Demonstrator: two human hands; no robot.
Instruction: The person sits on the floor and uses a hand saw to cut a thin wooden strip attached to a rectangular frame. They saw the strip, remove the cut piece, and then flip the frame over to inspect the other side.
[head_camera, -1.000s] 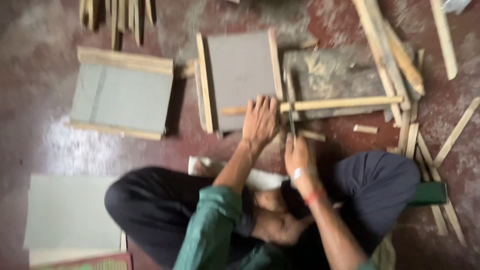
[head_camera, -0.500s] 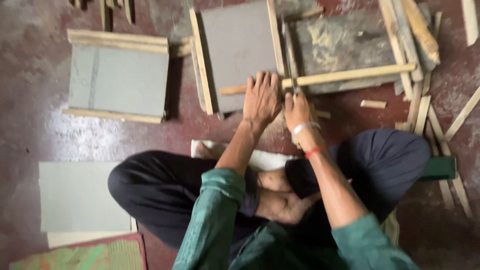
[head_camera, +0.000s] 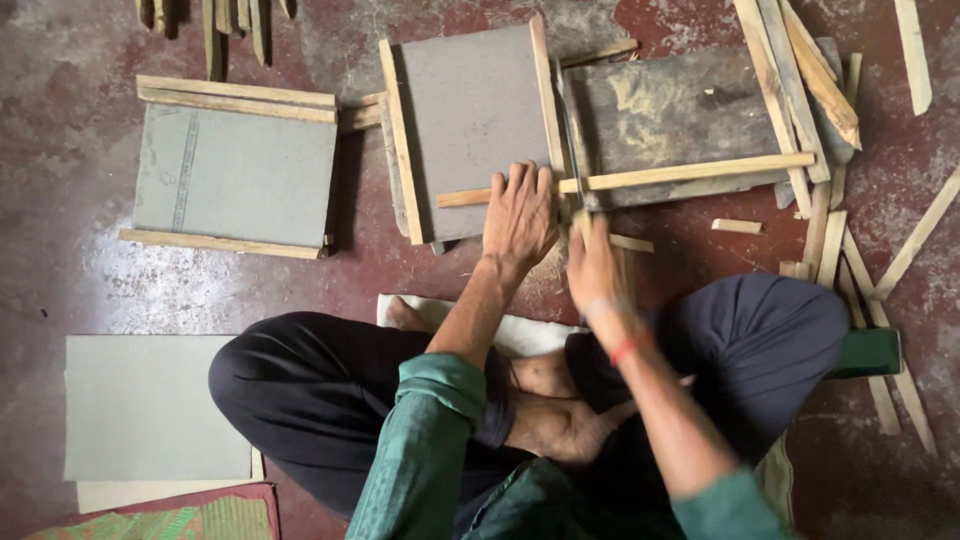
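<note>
Far left of the hands, near the person's knee, a plain grey sheet (head_camera: 155, 405) lies flat on the floor beside the corner of a green woven mat (head_camera: 190, 520). Up and to the left of the left hand sits a grey board (head_camera: 235, 175) edged by two wooden strips. The left hand (head_camera: 518, 215) lies flat, fingers spread, pressing on a long wooden strip (head_camera: 690, 172) that crosses a second grey board (head_camera: 475, 125) framed by upright strips. Just beside it, the right hand (head_camera: 597, 265) is clenched around a thin saw blade (head_camera: 572, 130) that runs away from the person and meets the strip; this hand is blurred. Beyond the right hand lies a dusty dark slab (head_camera: 680, 115). Further right, loose wooden strips (head_camera: 830, 220) lie scattered, and a green block (head_camera: 868, 352) shows beside the right knee.
</note>
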